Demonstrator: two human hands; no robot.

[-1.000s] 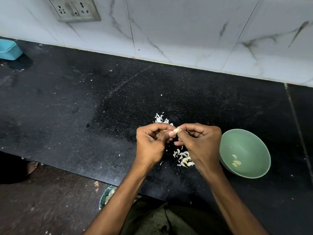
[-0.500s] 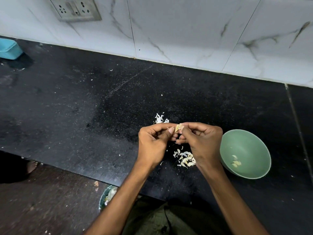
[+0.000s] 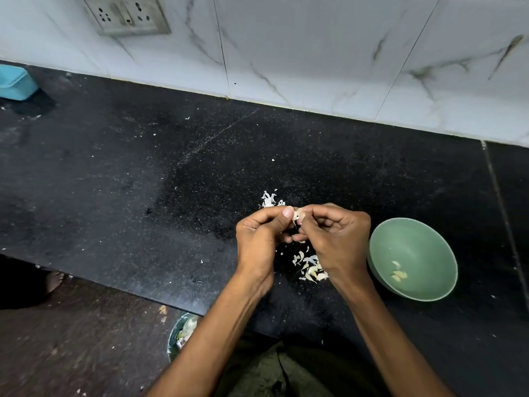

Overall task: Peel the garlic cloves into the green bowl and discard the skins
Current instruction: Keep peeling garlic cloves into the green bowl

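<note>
Garlic clove (image 3: 297,215) sits pinched between our left hand (image 3: 259,239) and right hand (image 3: 337,239), raised so skins (image 3: 310,267) fall onto the counter (image 3: 171,196); green bowl (image 3: 423,239) waits beside our right wrist for easy dropping.

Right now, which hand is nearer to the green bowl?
Right. The right hand is just left of the green bowl, almost at its rim; the left hand lies farther left, beyond it.
</note>
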